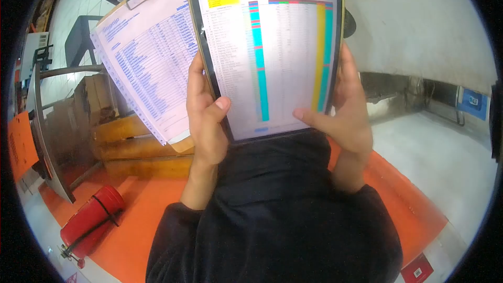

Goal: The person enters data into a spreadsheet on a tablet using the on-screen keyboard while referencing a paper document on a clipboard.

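Observation:
A tablet (288,68) showing a spreadsheet with coloured columns is held upright above my lap. My left hand (207,115) grips its left edge, thumb at the front and fingers behind. On the right edge, my right hand (348,110) holds the tablet, its thumb lying over the lower part of the screen. Behind the tablet's left side is a clipboard (182,145) with a printed table sheet (149,60) under its metal clip. The tablet hides part of the sheet.
A red fire extinguisher (93,220) lies at the lower left on an orange surface (136,230). Wooden boards (141,147) and a metal-framed stand (47,126) are at the left. A pale surface (424,26) is at the upper right.

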Available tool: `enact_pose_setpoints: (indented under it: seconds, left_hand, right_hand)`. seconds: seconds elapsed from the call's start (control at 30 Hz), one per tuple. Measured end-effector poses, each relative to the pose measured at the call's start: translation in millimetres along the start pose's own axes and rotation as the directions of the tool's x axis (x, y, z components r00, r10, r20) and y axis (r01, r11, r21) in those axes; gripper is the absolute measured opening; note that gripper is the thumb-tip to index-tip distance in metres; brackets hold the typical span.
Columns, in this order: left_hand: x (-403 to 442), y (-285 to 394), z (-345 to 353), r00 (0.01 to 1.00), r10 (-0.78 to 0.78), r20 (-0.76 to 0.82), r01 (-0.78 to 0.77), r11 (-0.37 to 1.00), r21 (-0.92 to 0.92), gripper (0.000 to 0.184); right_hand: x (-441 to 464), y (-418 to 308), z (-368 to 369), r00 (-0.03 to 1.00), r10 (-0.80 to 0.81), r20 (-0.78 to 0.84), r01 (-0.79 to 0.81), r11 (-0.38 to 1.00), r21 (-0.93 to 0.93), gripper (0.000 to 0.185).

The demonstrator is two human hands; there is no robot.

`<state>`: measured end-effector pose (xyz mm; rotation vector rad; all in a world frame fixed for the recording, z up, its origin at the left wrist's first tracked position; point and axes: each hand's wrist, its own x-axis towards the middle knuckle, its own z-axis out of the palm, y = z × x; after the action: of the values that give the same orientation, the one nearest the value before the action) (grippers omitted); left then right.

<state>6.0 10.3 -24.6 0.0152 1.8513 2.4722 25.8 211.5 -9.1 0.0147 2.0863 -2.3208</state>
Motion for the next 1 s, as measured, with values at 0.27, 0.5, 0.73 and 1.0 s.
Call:
enact_pose_setpoints:
  seconds: [0.27,0.5,0.73,1.0]
  left_hand:
    - [-3.7,-1.0,-7.6,0.999,0.031,0.012,-0.030,0.999,-0.022,0.078]
    - [-4.5,-3.8,-17.7,0.982,0.017,0.189,0.003,0.994,-0.110,0.076]
    - [-1.2,-4.9,-21.0,0.969,0.060,0.239,-0.016,0.984,-0.180,0.077]
    - [-0.7,-6.3,-20.4,0.966,0.130,0.222,-0.112,0.990,-0.091,0.078]
  right_hand:
    - [-1.3,6.3,-2.5,0.997,-0.001,0.081,0.024,0.959,-0.282,0.124]
    - [-7.4,6.8,6.5,0.997,0.079,-0.017,-0.080,0.995,-0.068,0.124]
    - [-7.3,5.4,-0.6,0.999,0.024,-0.023,-0.025,0.997,-0.075,0.108]
    - [-4.1,0.4,-5.3,0.994,0.032,-0.100,-0.046,0.990,-0.136,0.086]
